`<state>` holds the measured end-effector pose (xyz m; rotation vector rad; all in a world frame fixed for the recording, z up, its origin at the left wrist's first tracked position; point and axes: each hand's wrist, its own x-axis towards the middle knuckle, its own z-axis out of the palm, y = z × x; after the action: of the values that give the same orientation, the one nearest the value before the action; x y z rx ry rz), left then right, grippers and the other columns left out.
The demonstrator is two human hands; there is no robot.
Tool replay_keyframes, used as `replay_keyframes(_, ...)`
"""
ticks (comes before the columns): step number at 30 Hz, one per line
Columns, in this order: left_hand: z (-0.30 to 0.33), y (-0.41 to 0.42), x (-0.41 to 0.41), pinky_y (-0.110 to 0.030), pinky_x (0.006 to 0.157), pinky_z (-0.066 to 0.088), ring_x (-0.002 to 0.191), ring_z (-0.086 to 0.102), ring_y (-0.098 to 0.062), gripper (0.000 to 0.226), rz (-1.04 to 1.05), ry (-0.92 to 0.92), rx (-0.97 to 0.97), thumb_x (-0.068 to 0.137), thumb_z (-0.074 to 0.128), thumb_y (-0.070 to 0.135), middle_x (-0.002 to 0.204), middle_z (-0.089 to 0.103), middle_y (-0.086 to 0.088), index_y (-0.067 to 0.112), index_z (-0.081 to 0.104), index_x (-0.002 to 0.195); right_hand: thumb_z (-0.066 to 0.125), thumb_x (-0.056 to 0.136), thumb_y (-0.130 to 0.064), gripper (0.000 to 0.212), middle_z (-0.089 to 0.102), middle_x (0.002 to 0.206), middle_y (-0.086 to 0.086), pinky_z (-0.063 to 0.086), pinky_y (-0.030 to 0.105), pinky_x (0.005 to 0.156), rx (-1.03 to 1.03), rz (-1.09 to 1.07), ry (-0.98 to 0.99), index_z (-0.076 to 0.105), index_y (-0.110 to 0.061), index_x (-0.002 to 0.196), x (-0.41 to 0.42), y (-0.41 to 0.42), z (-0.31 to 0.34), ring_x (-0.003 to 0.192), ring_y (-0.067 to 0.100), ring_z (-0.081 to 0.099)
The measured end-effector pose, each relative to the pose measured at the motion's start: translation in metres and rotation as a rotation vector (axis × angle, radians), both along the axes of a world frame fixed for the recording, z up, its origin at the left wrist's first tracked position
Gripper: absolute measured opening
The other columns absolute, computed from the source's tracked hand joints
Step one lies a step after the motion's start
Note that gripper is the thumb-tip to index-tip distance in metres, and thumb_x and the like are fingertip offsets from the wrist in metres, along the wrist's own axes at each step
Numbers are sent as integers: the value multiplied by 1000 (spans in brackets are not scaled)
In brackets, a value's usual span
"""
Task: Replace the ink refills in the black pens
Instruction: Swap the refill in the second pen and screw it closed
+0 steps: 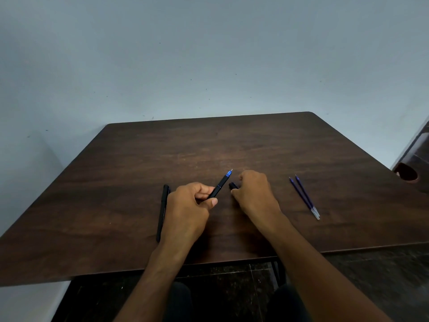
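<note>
My left hand (189, 205) grips an uncapped black pen (220, 185) whose blue tip points up and away to the right. My right hand (254, 191) rests on the table just right of it, fingers closed on a short black piece that looks like the pen cap (232, 185). A second black pen (162, 211), capped, lies lengthwise on the table at the left of my left hand. Two blue ink refills (304, 196) lie side by side on the table to the right, apart from both hands.
The dark wooden table (232, 145) stands against a pale wall. Its front edge runs above my knees. A dark piece of furniture with a round hole (406, 174) sits beyond the table's right edge.
</note>
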<state>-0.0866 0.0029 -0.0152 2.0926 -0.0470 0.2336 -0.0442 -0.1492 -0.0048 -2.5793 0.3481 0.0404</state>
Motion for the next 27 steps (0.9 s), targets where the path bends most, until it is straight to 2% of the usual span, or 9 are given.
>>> replay_keyframes(3,-1,1,-1,-36,81,62,78,70,-10,24,0,7,-7,83,78,8,85,67,16,18,76,105,69,95,-21,28,70,109,7,54,31,80,179,1,-83,69,-9,120,-4,-7,-4,93,18,65)
replay_keyframes(6,-1,1,-1,-35,80,62,77,71,-10,24,2,11,-21,83,78,9,85,68,16,20,76,104,71,93,-12,20,74,88,8,58,33,67,650,-70,-243,71,-6,111,-15,-17,-9,74,17,67)
replay_keyframes(9,-2,-2,-2,-26,71,62,70,71,-9,24,-10,26,-31,84,78,10,86,69,13,20,76,105,68,93,-5,20,73,97,21,64,34,70,1123,-152,-267,65,3,111,-24,-27,-5,80,27,72)
replay_keyframes(12,-2,-6,-5,-22,65,61,65,71,-7,24,-35,30,-23,85,77,11,88,70,13,21,76,106,63,96,-5,17,73,102,28,64,40,77,1439,-116,-275,61,6,109,-27,-35,0,92,36,75)
replay_keyframes(15,-1,-10,-8,-18,63,59,72,71,-8,23,-60,43,-14,86,76,10,88,68,15,20,75,107,60,98,-6,14,75,102,27,63,43,80,1471,-46,-298,59,3,109,-29,-34,0,95,37,76)
replay_keyframes(20,3,-12,-8,-36,82,61,81,71,-10,23,-56,50,11,85,77,13,90,70,15,24,75,106,61,98,-8,16,76,102,27,63,40,76,1466,-6,-308,57,2,110,-32,-31,1,92,37,76)
replay_keyframes(27,2,-11,-10,-36,84,61,80,71,-10,24,-53,62,19,86,76,13,91,69,15,25,74,106,61,98,-10,22,77,101,23,63,41,79,1450,-8,-319,57,3,115,-34,-29,1,94,36,76)
